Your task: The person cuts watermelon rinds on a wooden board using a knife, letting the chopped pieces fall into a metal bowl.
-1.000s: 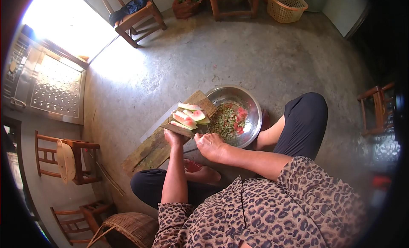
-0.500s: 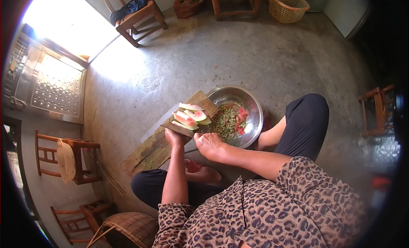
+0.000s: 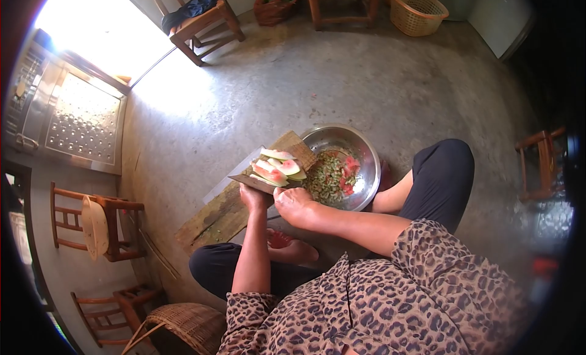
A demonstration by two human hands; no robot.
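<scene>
Several melon rinds (image 3: 278, 168) lie piled over the wooden board (image 3: 213, 216) beside the basin (image 3: 367, 172), left hand (image 3: 255, 197) near them, grip unclear, right hand (image 3: 294, 206) fisted, contents hidden; uneven support or a slip could drop pieces onto the floor (image 3: 397, 86).

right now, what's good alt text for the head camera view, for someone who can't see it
A person's left hand and right hand meet beside pink-fleshed melon slices above a wooden board, next to a metal bowl of chopped green pieces and pinkish-red chunks. Wooden chairs stand around on the gray floor.
</scene>
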